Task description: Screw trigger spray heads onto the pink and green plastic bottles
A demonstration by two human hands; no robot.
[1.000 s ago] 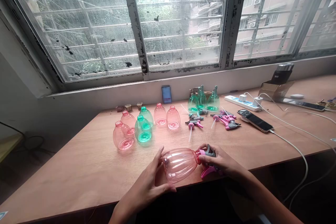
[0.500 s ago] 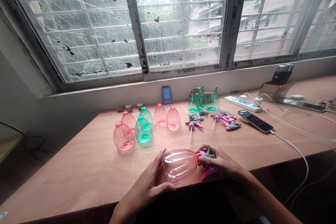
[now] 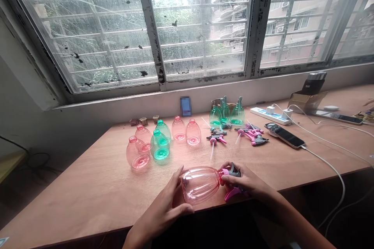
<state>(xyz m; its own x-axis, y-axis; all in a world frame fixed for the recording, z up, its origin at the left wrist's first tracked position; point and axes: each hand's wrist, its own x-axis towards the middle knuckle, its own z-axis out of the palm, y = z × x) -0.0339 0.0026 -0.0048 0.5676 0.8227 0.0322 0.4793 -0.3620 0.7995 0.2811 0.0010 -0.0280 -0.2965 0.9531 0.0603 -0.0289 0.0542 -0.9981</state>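
Little has changed: the left hand (image 3: 162, 208) still cradles the pink bottle (image 3: 200, 185) from below, fingers spread, while the right hand (image 3: 245, 181) closes around the sprayer head (image 3: 233, 175) at its neck. The clear, ribbed bottle lies sideways, held near the front edge of the worktop (image 3: 87, 186).

From my remote station I'm looking at a plywood desk (image 3: 73, 198) beneath a paint-flaked window (image 3: 201, 27) with a metal grille, apartment balconies beyond. Three small brown pots (image 3: 143, 121) and an upright phone (image 3: 185, 106) sit near the wall. Further right, a white power strip (image 3: 270, 116) lies beside a phone (image 3: 284, 135) on a white cable (image 3: 327, 167), and a dark flask (image 3: 314, 82) stands on a cardboard box (image 3: 306, 101).
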